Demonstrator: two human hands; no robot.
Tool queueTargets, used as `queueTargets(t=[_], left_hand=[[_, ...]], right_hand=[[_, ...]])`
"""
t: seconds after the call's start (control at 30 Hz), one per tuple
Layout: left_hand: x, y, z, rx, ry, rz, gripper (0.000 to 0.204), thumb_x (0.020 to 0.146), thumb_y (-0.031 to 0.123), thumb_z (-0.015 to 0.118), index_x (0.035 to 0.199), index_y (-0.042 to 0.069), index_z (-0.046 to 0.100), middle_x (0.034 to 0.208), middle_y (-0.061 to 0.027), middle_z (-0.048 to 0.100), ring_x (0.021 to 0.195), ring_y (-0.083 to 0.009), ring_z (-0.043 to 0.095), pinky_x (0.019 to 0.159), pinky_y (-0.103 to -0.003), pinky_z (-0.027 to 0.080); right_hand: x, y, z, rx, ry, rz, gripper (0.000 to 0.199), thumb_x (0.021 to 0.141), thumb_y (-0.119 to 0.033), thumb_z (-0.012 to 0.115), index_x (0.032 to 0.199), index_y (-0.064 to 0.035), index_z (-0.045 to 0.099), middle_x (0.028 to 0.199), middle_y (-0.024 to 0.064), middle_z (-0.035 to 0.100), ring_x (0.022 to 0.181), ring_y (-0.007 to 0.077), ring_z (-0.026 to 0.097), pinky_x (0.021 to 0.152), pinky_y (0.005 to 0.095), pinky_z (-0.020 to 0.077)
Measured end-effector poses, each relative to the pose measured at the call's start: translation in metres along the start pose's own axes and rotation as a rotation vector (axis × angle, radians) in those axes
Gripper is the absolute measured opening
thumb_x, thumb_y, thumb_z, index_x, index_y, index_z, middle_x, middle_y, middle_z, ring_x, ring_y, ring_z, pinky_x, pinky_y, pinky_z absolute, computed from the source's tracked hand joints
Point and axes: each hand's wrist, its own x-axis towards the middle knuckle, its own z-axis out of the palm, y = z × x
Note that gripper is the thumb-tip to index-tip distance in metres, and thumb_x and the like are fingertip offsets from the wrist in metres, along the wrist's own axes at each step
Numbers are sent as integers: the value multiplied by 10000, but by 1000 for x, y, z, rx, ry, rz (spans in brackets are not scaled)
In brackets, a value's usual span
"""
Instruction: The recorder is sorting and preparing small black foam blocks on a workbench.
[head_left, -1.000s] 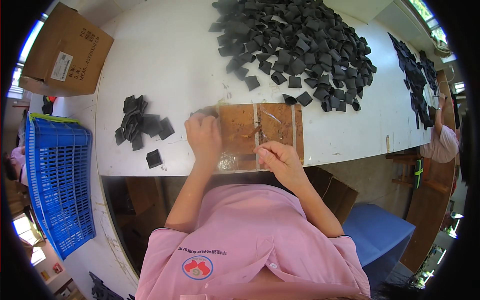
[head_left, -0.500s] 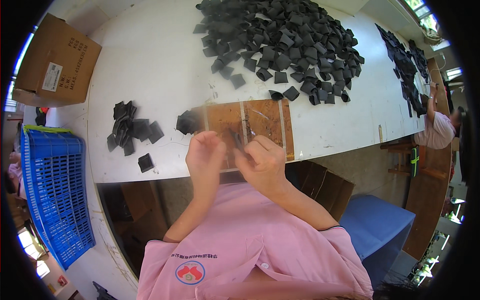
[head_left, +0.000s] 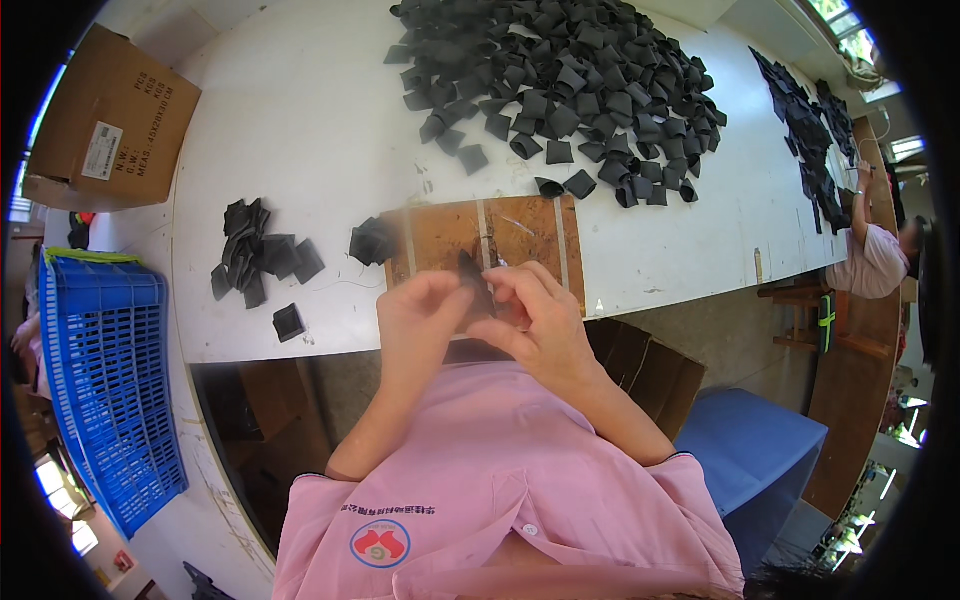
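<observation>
Between my hands, above a brown wooden board (head_left: 430, 235), a small black fabric piece (head_left: 476, 282) stands with its pointed end up. My left hand (head_left: 428, 308) pinches it from the left with thumb and fingertips. On its other side my right hand (head_left: 530, 308) has its fingers curled round the piece's edge. A small stack of black pieces (head_left: 372, 242) lies at the board's left edge. Farther left are a loose pile of flat black pieces (head_left: 245, 250) and a single black square (head_left: 288, 322).
A large heap of black fabric pieces (head_left: 590, 90) covers the far middle of the white table (head_left: 300, 130). At the left stand a cardboard box (head_left: 115, 120) and a blue plastic crate (head_left: 115, 370). A blue stool (head_left: 750, 450) is at the right; a co-worker (head_left: 870, 250) sits beyond.
My left hand has closed in on the black piece, which my right hand held alone before. The piece is now upright between both hands.
</observation>
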Motion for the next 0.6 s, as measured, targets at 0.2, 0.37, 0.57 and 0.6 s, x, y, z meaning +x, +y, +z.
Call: queueTargets(t=[0.2, 0.37, 0.57, 0.6], left_hand=[[-6, -22, 11, 372, 152, 407, 62, 754, -44, 572, 801, -5, 560, 655, -3, 562, 527, -22, 480, 465, -143, 370], [5, 3, 14, -540, 44, -159, 104, 749, -53, 524, 825, 17, 509, 598, -8, 492, 366, -25, 309, 339, -165, 235], [2, -14, 4, -312, -72, 74, 115, 754, -60, 508, 856, -6, 513, 705, -35, 526, 397, -15, 348, 363, -159, 263], [2, -22, 8, 149, 122, 432, 117, 756, -63, 501, 860, -12, 514, 720, -33, 535, 412, -13, 363, 374, -159, 275]], right_hand=[[5, 5, 8, -132, 178, -267, 114, 678, -24, 625, 776, -8, 571, 710, 82, 500, 582, 223, 534, 503, 307, 442], [8, 23, 20, -70, 305, -101, 81, 682, 18, 575, 759, -6, 573, 678, 57, 506, 544, 198, 525, 467, 295, 427], [10, 19, 5, 1259, -173, 657, 45, 773, -54, 562, 750, -17, 556, 621, -27, 451, 525, 56, 402, 440, 193, 306], [10, 19, 6, 1535, -265, 756, 75, 792, -84, 566, 750, -24, 548, 604, -43, 427, 522, 27, 354, 446, 167, 273]])
